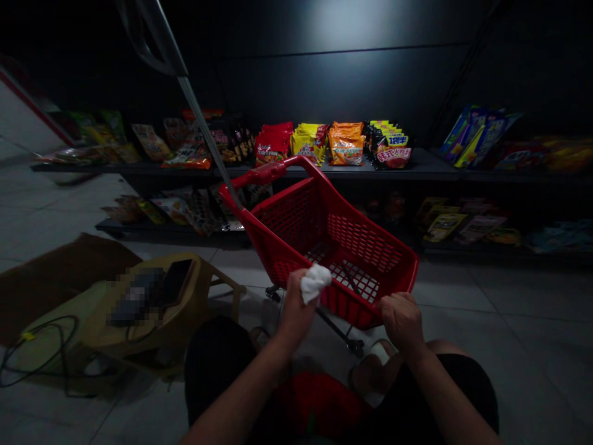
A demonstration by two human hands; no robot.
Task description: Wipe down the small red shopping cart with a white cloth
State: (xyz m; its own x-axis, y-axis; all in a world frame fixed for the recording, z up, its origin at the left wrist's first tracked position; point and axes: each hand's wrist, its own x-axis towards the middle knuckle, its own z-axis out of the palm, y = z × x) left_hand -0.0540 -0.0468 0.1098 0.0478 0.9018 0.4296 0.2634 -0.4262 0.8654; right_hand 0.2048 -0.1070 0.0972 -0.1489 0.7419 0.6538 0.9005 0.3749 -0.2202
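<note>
Clutching white wad (pixel 317 282), left hand (pixel 296 300) by cart (pixel 349 303), packets (pixel 346 147) reading 牛肉面

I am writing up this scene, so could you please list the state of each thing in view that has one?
White cloth or tissue: bunched up
Red cart: upright, open-topped
Left hand: closed around the white wad
Right hand: closed on the cart's near corner
Metal pole: slanted
Stool: upright
Cable: loosely looped
Bright packets: propped up in rows
</note>
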